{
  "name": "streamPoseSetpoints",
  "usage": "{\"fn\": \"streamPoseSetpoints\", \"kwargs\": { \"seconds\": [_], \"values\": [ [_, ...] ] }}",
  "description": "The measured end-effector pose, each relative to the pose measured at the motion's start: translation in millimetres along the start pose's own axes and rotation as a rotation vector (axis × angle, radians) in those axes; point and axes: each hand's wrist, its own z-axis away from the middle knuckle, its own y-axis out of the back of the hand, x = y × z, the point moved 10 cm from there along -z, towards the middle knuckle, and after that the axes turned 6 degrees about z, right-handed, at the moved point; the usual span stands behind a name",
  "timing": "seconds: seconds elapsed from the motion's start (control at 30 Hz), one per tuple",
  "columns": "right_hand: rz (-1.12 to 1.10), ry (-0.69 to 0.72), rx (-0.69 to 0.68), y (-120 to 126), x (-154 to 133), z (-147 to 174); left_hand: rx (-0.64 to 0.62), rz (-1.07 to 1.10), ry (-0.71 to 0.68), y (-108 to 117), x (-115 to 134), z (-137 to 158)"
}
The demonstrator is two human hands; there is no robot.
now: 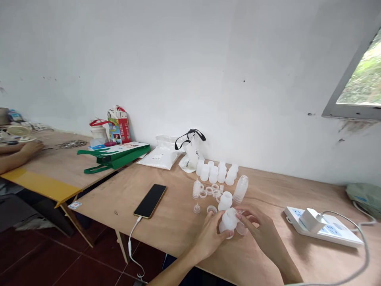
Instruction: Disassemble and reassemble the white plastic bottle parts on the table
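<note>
My left hand (206,237) is closed around a small translucent white plastic bottle (228,218), tilted above the table. At its upper right side, the fingers of my right hand (258,227) are pinched together; whatever is between them is too small and clear to make out. A clear round plastic piece (241,228) shows just below those fingertips. Behind the held bottle stands another white bottle (225,201), and a clear domed plastic piece (241,189) is to its right. A plastic ring (212,209) lies beside my left fingertips.
White bottles (213,174) stand in rows at the back, with several loose rings (209,191) before them. A phone (150,201) on a cable lies left, a power strip (324,227) right. Bags (162,153) lean near the wall. Another person's hand (32,147) rests on the far-left table.
</note>
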Motion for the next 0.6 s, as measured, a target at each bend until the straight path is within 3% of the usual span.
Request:
{"fn": "streamPoseSetpoints", "kwargs": {
  "seconds": [0.2, 0.4, 0.6],
  "values": [
    [-0.048, -0.007, 0.002, 13, 8, 4, 0.045, -0.108, -0.233, 22, 43, 6],
    [-0.201, 0.040, -0.063, 5, -1, 4, -0.098, -0.136, -0.193, 41, 57, 14],
    [-0.343, 0.066, -0.083, -6, -12, 6, -0.032, -0.028, -0.169, 67, 60, 17]
  ]
}}
